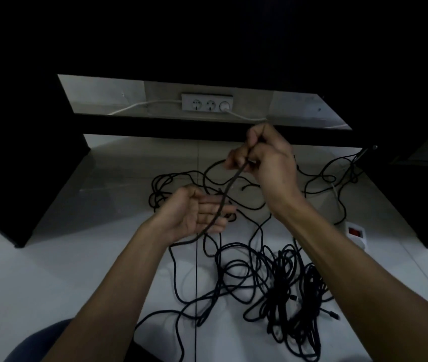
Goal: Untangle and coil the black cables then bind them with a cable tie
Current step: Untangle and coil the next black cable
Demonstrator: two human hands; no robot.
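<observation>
- A white wall socket strip (207,102) sits centre on the grey wall.
- White cords (139,106) run out from both its sides.
- A white power strip with a red switch (354,234) lies on the floor, below and right of it.

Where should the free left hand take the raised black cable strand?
Judgement: on the taut stretch of the strand just below the right hand, which pinches it. The left hand lies palm-up under it, so close the fingers from below. That stretch is straight and clear of the tangle on the floor.

Black cables (273,278) sprawled in a loose tangle across the pale floor, densest knot at lower right, one strand lifted taut and slanting up from the heap
</observation>
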